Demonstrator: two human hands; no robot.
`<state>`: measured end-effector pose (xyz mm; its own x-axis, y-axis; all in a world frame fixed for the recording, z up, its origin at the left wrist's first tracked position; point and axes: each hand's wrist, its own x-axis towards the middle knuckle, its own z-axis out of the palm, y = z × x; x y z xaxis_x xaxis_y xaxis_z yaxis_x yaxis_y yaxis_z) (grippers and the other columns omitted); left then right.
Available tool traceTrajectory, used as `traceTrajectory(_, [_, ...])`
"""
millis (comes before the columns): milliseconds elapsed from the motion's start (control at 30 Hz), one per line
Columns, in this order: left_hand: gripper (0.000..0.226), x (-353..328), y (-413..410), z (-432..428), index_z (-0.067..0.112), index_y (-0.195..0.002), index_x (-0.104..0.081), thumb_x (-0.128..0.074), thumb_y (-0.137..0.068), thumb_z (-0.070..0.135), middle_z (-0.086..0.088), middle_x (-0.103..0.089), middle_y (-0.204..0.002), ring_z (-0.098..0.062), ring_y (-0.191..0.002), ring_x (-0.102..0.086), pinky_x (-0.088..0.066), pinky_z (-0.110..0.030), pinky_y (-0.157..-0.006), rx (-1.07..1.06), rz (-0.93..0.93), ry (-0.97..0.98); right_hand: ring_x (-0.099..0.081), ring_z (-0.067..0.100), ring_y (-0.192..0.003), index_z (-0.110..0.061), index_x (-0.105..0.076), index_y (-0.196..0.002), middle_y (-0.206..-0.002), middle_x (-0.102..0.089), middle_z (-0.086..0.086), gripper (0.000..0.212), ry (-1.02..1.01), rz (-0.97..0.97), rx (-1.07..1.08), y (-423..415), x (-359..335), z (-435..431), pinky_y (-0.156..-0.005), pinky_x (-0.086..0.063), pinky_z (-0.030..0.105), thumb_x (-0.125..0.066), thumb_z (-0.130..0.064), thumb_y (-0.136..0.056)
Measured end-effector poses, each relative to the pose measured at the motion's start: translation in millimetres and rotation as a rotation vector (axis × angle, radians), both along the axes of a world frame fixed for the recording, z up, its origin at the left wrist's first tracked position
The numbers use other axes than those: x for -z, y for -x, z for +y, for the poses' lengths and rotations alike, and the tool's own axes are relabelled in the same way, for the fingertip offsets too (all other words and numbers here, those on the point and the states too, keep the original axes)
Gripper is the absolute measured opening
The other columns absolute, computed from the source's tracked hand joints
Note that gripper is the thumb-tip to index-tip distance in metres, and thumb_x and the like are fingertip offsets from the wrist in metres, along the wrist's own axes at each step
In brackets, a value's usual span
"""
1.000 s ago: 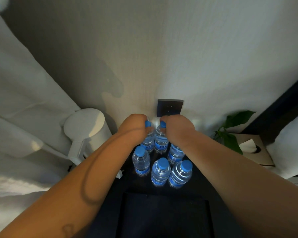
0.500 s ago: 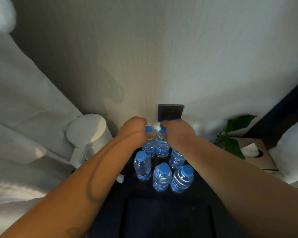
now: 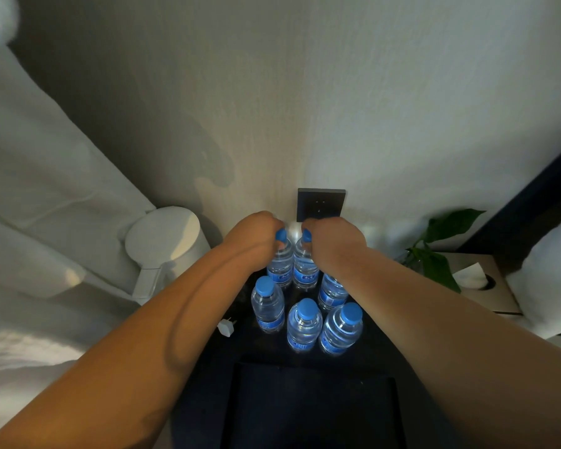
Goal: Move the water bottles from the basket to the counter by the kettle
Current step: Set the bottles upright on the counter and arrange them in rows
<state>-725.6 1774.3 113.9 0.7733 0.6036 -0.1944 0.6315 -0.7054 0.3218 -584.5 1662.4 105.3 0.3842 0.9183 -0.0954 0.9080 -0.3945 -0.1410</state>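
Several clear water bottles with blue caps stand on the dark counter [image 3: 246, 348] to the right of the white kettle [image 3: 166, 241]. My left hand [image 3: 253, 236] grips the cap of the back left bottle [image 3: 280, 265]. My right hand [image 3: 332, 243] grips the cap of the back middle bottle [image 3: 305, 270]. A third back bottle [image 3: 331, 291] shows under my right wrist. Three more stand in front: one on the left [image 3: 268, 304], one in the middle [image 3: 304, 325], one on the right [image 3: 341, 328]. The dark basket [image 3: 308, 406] lies at the bottom.
A white plug [image 3: 225, 327] lies on the counter by the kettle. A dark wall socket [image 3: 320, 205] sits behind my hands. A green plant [image 3: 438, 257] and a tissue box [image 3: 480, 281] stand at the right. White bedding [image 3: 39, 196] fills the left.
Both hands keep their hold on the two back bottles' caps; the view has shifted slightly, and the bottles stay in place on the counter.
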Motion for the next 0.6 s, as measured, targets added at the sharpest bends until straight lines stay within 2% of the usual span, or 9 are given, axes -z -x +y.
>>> traceTrajectory(167, [0.031,4.2,0.7,0.3,0.007,-0.129,-0.068,-0.063,-0.099,0.015,-0.014,-0.056,-0.12,-0.026,-0.106,-0.056,-0.034,-0.024,-0.078,0.057,0.003,-0.035,-0.062,0.026,-0.102,-0.024,-0.058,-0.133,-0.113,-0.065,0.005,0.042,0.019,-0.008,-0.001,-0.1,0.1,1.2,-0.078,-0.051,0.034,-0.065,-0.012,-0.093])
traceTrajectory(233, [0.03,5.3,0.2,0.3,0.008,-0.128,-0.067,-0.063,-0.098,0.012,-0.012,-0.053,-0.119,-0.025,-0.104,-0.057,-0.039,-0.027,-0.077,0.069,0.008,-0.052,-0.062,0.025,-0.102,-0.025,-0.057,-0.134,-0.114,-0.065,0.004,0.043,0.024,-0.023,-0.005,-0.3,-0.3,1.7,-0.078,-0.05,0.034,-0.066,-0.014,-0.093])
traceTrajectory(300, [0.035,4.3,-0.5,1.2,0.012,-0.132,-0.065,-0.064,-0.097,0.01,-0.012,-0.052,-0.12,-0.028,-0.105,-0.059,-0.047,-0.031,-0.083,0.078,0.014,-0.055,-0.062,0.025,-0.101,-0.026,-0.057,-0.134,-0.113,-0.065,0.004,0.041,0.022,-0.035,-0.003,0.4,-0.5,2.3,-0.077,-0.05,0.034,-0.065,-0.018,-0.095])
traceTrajectory(400, [0.044,2.3,-2.7,2.5,0.013,-0.14,-0.06,-0.065,-0.097,0.013,-0.014,-0.053,-0.126,-0.029,-0.109,-0.058,-0.048,-0.032,-0.089,0.081,0.012,-0.047,-0.062,0.025,-0.103,-0.025,-0.056,-0.135,-0.114,-0.066,0.004,0.039,0.022,-0.045,-0.009,0.5,-0.4,3.0,-0.08,-0.051,0.035,-0.064,-0.023,-0.098])
traceTrajectory(533, [0.029,2.8,-4.5,-0.6,0.005,-0.124,-0.069,-0.065,-0.097,0.017,-0.015,-0.063,-0.117,-0.025,-0.101,-0.061,-0.042,-0.027,-0.078,-0.007,-0.017,-0.039,-0.062,0.026,-0.105,-0.024,-0.055,-0.137,-0.116,-0.066,0.005,0.04,0.016,-0.045,-0.011,0.5,0.4,3.5,-0.08,-0.049,0.035,-0.065,-0.023,-0.099])
traceTrajectory(600, [0.025,3.8,-7.2,-2.8,0.004,-0.119,-0.07,-0.063,-0.098,0.015,-0.015,-0.063,-0.115,-0.02,-0.093,-0.057,-0.041,-0.027,-0.076,-0.032,-0.013,-0.038,-0.062,0.026,-0.106,-0.024,-0.054,-0.138,-0.117,-0.066,0.005,0.041,0.017,-0.037,-0.006,-0.4,1.0,3.3,-0.082,-0.05,0.036,-0.065,-0.022,-0.098])
